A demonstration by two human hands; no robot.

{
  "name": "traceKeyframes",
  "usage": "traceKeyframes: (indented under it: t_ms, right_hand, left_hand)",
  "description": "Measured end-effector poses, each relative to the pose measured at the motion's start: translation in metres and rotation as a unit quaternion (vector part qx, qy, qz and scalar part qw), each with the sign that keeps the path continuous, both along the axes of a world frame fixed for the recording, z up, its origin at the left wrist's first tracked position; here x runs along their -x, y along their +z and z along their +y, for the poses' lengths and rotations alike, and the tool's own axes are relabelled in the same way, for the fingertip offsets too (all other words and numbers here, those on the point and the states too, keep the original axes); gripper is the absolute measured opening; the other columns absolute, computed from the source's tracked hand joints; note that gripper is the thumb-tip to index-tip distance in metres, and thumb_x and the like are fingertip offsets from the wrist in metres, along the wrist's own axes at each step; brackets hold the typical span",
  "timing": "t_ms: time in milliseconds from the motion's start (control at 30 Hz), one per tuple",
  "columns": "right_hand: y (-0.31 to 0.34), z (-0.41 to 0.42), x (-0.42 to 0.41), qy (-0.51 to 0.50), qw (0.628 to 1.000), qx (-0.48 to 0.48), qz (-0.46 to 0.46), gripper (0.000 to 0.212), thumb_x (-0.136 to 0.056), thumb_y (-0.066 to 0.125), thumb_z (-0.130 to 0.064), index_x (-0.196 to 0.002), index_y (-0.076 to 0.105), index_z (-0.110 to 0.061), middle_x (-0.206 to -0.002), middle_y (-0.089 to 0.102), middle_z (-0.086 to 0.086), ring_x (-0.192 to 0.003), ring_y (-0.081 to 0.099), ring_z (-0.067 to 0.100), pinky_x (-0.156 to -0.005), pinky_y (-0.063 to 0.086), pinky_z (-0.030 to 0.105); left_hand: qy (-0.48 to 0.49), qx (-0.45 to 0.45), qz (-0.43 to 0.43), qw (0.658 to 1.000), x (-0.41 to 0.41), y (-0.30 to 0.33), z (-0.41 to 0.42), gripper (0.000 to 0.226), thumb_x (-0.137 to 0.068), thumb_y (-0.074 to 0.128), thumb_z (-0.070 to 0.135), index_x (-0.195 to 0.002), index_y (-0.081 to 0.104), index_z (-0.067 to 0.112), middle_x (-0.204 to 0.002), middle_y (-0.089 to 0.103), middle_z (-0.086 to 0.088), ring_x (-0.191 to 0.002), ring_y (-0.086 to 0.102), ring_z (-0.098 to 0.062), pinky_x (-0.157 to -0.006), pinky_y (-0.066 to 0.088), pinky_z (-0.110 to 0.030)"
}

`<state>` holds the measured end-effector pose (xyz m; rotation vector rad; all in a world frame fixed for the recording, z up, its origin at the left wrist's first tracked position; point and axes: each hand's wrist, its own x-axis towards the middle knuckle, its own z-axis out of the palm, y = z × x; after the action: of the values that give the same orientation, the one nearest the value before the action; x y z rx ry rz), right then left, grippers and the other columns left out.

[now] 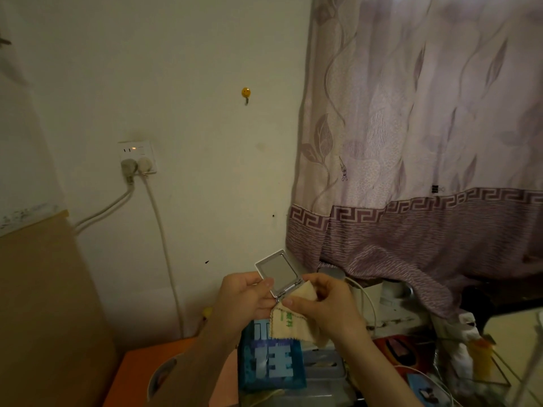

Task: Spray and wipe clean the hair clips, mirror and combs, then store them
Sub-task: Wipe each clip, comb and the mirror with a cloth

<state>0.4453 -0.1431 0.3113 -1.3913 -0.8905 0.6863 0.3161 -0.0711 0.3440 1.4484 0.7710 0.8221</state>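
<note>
Mid-task: wiping one compact mirror, held up before the wall.

At left, left hand [244, 295] curled round the open mirror [278, 273], thumb pinching its edge; at right, right hand [321, 304] pinching one cream cloth [289, 321] against the mirror's lower half. Judged partway: mirror under wiping, storing still ahead. No combs, hair clips or spray bottle clearly made out among the clutter below.

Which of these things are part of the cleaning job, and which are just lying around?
In use:
compact mirror, held open by the left hand
cleaning cloth, in the right hand

Lying about:
blue book
wall hook
plugs
curtain
</note>
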Motion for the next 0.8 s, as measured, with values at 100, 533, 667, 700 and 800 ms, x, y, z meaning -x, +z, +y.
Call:
traceKeyframes:
  t_ms: [100,533,667,700,800]
  right_hand:
    - [-0.001,0.0,-0.001,0.019,1.0,0.01,0.01,0.036,-0.071,0.077,-0.005,-0.102,0.058,-0.008,-0.091,0.069,0.008,-0.074,0.068,0.011,-0.055,0.051,0.014]
    - [-0.009,-0.008,-0.005,0.016,0.999,0.039,-0.006,0.043,-0.069,0.079,-0.002,-0.102,0.051,-0.007,-0.1,0.066,0.02,-0.078,0.068,0.022,-0.053,0.054,0.019]
    - [-0.009,0.0,-0.001,-0.016,1.0,0.008,0.005,0.041,-0.066,0.081,-0.001,-0.098,0.055,0.001,-0.095,0.067,0.022,-0.073,0.068,0.024,-0.052,0.053,0.022]
    - [-0.009,0.002,-0.002,-0.026,1.0,0.008,-0.006,0.04,-0.065,0.083,-0.004,-0.095,0.056,-0.001,-0.093,0.068,0.02,-0.075,0.068,0.025,-0.056,0.055,0.026]
    - [-0.008,0.008,-0.003,-0.036,0.999,0.003,-0.021,0.037,-0.063,0.085,-0.007,-0.089,0.058,-0.006,-0.086,0.069,0.013,-0.076,0.069,0.023,-0.061,0.056,0.029]
  left_hand:
    - [0.009,-0.003,0.003,1.0,0.0,-0.002,-0.001,0.018,-0.091,0.057,0.005,-0.077,0.061,-0.005,-0.065,0.071,-0.012,-0.056,0.069,-0.022,-0.049,0.056,-0.027]
    - [0.013,-0.002,-0.002,1.0,0.007,0.001,0.008,0.012,-0.09,0.059,0.005,-0.078,0.061,0.004,-0.056,0.069,-0.002,-0.054,0.069,-0.014,-0.049,0.055,-0.021]
    - [-0.008,0.014,0.021,1.0,0.004,-0.001,0.007,0.013,-0.091,0.058,0.005,-0.088,0.063,-0.006,-0.07,0.072,-0.013,-0.056,0.07,-0.018,-0.048,0.054,-0.023]
    - [-0.013,0.019,0.027,0.999,0.003,-0.002,0.006,0.017,-0.091,0.058,0.005,-0.093,0.062,-0.011,-0.076,0.071,-0.017,-0.057,0.07,-0.019,-0.049,0.055,-0.024]
    - [-0.009,0.007,0.033,0.999,0.002,-0.002,0.006,0.019,-0.092,0.057,0.005,-0.092,0.061,-0.013,-0.079,0.07,-0.02,-0.057,0.069,-0.019,-0.05,0.056,-0.025]
